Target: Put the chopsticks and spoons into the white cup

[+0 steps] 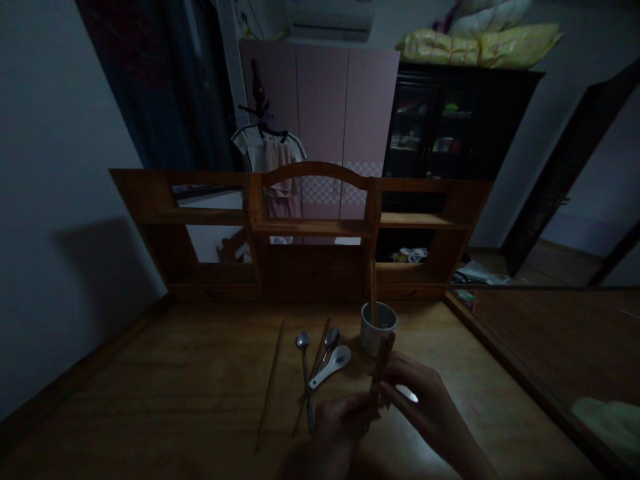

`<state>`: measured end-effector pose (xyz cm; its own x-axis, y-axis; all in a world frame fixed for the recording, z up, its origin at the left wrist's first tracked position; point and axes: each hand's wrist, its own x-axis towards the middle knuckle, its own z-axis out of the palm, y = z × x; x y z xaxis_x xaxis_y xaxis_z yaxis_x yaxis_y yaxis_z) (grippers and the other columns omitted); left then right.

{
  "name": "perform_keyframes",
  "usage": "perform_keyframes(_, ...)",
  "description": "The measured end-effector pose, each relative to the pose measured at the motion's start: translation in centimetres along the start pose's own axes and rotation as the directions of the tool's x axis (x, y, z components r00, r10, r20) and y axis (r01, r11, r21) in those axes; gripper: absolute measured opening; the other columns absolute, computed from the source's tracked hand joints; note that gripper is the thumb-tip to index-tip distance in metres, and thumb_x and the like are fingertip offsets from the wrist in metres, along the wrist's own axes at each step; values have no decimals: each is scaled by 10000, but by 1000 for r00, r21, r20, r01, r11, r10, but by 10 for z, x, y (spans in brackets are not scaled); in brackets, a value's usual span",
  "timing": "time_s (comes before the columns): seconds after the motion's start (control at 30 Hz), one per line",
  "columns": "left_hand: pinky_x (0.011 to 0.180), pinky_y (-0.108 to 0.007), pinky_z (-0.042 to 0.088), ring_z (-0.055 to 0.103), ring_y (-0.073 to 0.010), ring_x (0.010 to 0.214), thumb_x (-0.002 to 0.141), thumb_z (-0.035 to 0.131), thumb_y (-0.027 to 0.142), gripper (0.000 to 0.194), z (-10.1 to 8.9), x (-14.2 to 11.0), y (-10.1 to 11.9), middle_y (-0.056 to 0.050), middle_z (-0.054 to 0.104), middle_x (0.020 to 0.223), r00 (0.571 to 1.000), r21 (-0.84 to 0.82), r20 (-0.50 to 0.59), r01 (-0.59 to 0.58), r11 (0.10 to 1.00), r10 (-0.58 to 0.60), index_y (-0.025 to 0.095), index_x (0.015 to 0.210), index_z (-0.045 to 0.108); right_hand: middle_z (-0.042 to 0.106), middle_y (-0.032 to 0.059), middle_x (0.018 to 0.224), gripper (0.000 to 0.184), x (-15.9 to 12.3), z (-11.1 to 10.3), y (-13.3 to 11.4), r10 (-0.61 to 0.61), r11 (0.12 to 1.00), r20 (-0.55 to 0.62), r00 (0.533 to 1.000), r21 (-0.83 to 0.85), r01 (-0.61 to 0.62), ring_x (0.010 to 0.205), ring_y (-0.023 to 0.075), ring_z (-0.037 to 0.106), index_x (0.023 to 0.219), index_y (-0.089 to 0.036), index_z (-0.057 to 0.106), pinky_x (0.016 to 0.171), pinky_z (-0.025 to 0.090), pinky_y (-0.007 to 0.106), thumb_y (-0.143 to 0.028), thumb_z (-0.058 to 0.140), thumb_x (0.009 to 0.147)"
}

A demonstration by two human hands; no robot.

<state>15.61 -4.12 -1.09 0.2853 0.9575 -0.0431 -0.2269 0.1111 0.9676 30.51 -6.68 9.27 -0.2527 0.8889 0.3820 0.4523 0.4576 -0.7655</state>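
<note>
My right hand (pixel 417 383) pinches a pair of dark wooden chopsticks (pixel 385 353), which stand tilted up in front of a white cup (pixel 371 337). My left hand (pixel 340 427) closes around the lower part of the same chopsticks, its fingers partly blurred. Inside the cup, more chopsticks (pixel 373 287) lean upright. Left of the cup lie a white soup spoon (pixel 333 367), a metal spoon (pixel 303 341) and another metal spoon (pixel 331 339) across a chopstick (pixel 323 343). Farther left is a single chopstick (pixel 271 387). Something white and shiny (pixel 407 393) shows beside my right hand, its kind unclear.
A wooden shelf unit (pixel 313 229) runs along the back of the wooden tabletop (pixel 190 373). A raised wooden edge (pixel 505 363) borders the right side, and a white wall (pixel 60 267) stands at the left. The room is dim.
</note>
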Motion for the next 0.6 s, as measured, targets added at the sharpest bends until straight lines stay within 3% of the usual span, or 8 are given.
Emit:
perform_keyframes(0.1, 695, -323, 552, 685, -248, 720, 517, 827, 536, 426, -2, 0, -4, -96, 753, 753, 999, 23, -30, 23, 999, -22, 175, 741, 795, 592, 29, 812, 190, 2, -1, -4, -13, 1000, -5, 1000, -18, 13, 743, 162, 579, 756, -187, 560, 661, 446, 267, -251, 551, 934)
perform_keyframes(0.27, 609, -250, 509, 663, -202, 674, 644, 772, 405, 261, -1, -7, 12, -66, 749, 758, 997, 124, -71, 42, 991, -33, 188, 786, 794, 593, 25, 789, 164, 5, 0, -7, -22, 998, -19, 1000, -56, 21, 745, 166, 584, 795, -183, 594, 673, 452, 270, -255, 546, 935)
perform_keyframes(0.43, 681, -274, 535, 678, -232, 771, 701, 722, 427, 277, 1, -18, 9, -86, 748, 854, 996, 226, -88, 1, 974, 19, 198, 845, 779, 619, 14, 777, 129, 7, 0, -9, -5, 999, -14, 1000, -48, 5, 722, 158, 607, 848, -187, 619, 656, 467, 257, -252, 548, 934)
perform_keyframes(0.53, 756, -298, 555, 676, -255, 885, 653, 764, 466, 366, -5, -32, 5, -86, 719, 1066, 985, 255, -157, -25, 967, 67, 242, 943, 759, 651, 12, 781, 121, 14, -18, -17, 23, 999, -1, 1000, -23, -23, 706, 154, 631, 905, -195, 631, 634, 488, 243, -271, 543, 940)
perform_keyframes(0.6, 780, -295, 557, 671, -255, 912, 681, 751, 487, 353, -11, -44, 9, -74, 713, 1069, 983, 276, -176, 1, 961, 50, 242, 935, 750, 668, 23, 785, 159, 22, -40, -25, 41, 999, -52, 998, -26, -43, 705, 162, 647, 927, -190, 632, 628, 504, 245, -313, 532, 946)
